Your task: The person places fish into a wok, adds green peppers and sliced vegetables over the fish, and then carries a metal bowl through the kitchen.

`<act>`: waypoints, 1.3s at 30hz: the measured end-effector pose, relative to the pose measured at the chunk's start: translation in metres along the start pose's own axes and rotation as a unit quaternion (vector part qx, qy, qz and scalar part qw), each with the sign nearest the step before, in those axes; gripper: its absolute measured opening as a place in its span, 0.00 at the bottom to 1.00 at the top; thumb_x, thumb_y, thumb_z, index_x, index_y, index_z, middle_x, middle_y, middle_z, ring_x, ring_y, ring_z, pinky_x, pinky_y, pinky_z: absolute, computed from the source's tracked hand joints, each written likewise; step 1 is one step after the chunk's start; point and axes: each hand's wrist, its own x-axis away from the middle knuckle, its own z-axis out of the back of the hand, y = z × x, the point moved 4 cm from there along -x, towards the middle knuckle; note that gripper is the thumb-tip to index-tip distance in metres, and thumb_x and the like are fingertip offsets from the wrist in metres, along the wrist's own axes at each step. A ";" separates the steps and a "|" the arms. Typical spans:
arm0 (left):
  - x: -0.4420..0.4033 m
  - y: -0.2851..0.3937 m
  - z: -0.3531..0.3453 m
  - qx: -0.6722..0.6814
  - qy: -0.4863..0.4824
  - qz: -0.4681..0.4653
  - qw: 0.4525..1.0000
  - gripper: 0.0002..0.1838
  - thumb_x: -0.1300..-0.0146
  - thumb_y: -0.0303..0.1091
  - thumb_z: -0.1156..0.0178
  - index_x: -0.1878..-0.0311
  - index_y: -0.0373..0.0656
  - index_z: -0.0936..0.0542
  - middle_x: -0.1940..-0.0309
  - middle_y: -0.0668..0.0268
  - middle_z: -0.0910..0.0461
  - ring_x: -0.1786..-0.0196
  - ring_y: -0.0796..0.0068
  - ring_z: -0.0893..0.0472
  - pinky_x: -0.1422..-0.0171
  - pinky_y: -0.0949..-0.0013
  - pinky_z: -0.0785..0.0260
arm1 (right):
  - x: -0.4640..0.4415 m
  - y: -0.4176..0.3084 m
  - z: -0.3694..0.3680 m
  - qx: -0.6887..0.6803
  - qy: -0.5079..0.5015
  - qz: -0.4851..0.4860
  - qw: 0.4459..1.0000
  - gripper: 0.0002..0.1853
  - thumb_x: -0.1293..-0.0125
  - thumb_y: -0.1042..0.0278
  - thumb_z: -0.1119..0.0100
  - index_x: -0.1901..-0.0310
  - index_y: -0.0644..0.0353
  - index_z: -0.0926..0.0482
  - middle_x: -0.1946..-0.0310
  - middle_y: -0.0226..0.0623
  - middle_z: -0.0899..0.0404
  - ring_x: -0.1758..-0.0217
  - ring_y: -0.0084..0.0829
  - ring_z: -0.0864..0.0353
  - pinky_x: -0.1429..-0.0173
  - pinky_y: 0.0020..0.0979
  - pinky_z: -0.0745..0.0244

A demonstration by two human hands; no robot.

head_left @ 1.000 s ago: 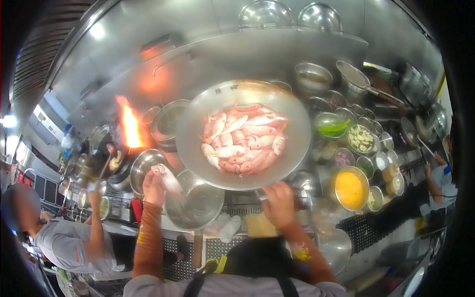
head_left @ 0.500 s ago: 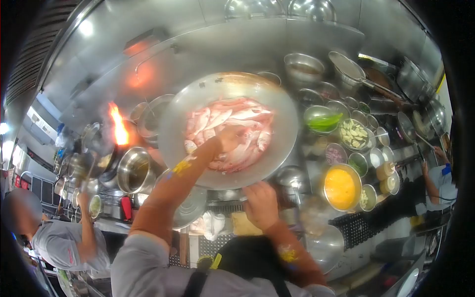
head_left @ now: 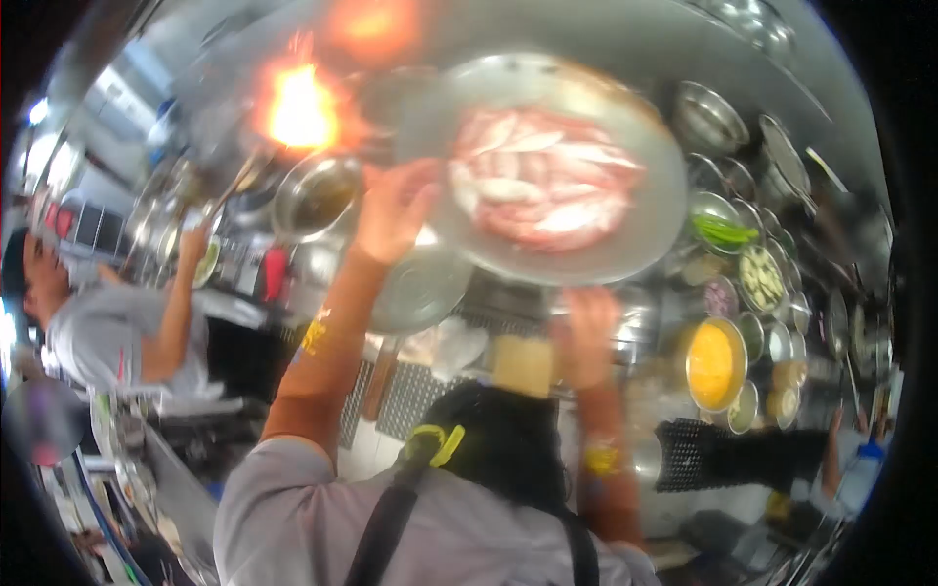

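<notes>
A wide metal wok (head_left: pixel 440 239) holds a pile of whole pinkish fish (head_left: pixel 547 181). At its left side is my left hand (head_left: pixel 396 210), its fingers spread toward the rim. Nothing shows in that hand, and I cannot tell whether the fingertips touch the metal. My right hand (head_left: pixel 589 332) is at the wok's near rim, smeared by motion; whether it grips the rim is unclear. Below the left side of the wok lies a round metal lid or pan (head_left: pixel 420 288). A folded tan cloth (head_left: pixel 522 366) is near my right hand.
Tall flames (head_left: pixel 303 107) burn at the upper left, behind a steel pot (head_left: pixel 318 200) of dark liquid. A co-worker (head_left: pixel 147 322) on the left holds a long-handled tool. On the right stand a bowl of orange liquid (head_left: pixel 715 361), green peppers (head_left: pixel 723 229) and sliced vegetables (head_left: pixel 762 277).
My left hand has come out of the fish to the wok's left side. My right hand stays by the near rim. The view has turned, and the flames look larger.
</notes>
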 end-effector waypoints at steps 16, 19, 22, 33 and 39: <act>0.235 -0.108 0.103 0.000 0.256 0.198 0.946 0.17 0.30 0.33 0.43 0.40 0.41 0.24 0.50 0.67 0.20 0.56 0.79 0.21 0.61 0.75 0.29 | -0.004 -0.008 0.025 -0.056 -0.014 0.001 0.998 0.23 0.39 0.67 0.40 0.41 0.61 0.26 0.44 0.50 0.27 0.36 0.54 0.33 0.30 0.49 0.38; 0.195 -0.052 0.080 0.008 0.232 0.112 0.966 0.21 0.29 0.31 0.45 0.35 0.39 0.29 0.45 0.62 0.21 0.51 0.76 0.22 0.51 0.73 0.29 | 0.016 -0.020 0.066 -0.114 0.032 -0.047 0.992 0.26 0.39 0.65 0.38 0.39 0.62 0.27 0.41 0.52 0.28 0.36 0.53 0.32 0.30 0.46 0.37; 0.176 -0.009 0.064 -0.020 0.195 0.066 0.978 0.27 0.28 0.33 0.45 0.29 0.37 0.37 0.35 0.55 0.29 0.41 0.67 0.24 0.39 0.66 0.31 | 0.054 -0.016 0.108 -0.152 0.135 -0.108 0.973 0.27 0.38 0.68 0.36 0.38 0.66 0.29 0.38 0.53 0.30 0.36 0.49 0.30 0.32 0.43 0.33; 0.154 0.082 0.013 -0.111 0.195 -0.041 0.974 0.40 0.27 0.45 0.48 0.20 0.44 0.56 0.21 0.54 0.56 0.24 0.51 0.44 0.25 0.45 0.47 | 0.159 0.053 0.192 -0.386 0.383 -0.320 0.776 0.44 0.32 0.72 0.44 0.22 0.58 0.61 0.31 0.51 0.39 0.41 0.36 0.26 0.40 0.32 0.26; 0.175 0.067 0.011 -0.059 0.262 -0.004 0.963 0.42 0.27 0.45 0.48 0.21 0.42 0.59 0.21 0.52 0.57 0.22 0.48 0.47 0.22 0.46 0.52 | 0.108 0.067 0.230 -0.311 0.305 -0.301 0.848 0.41 0.27 0.63 0.46 0.21 0.53 0.59 0.30 0.50 0.40 0.41 0.36 0.26 0.41 0.35 0.24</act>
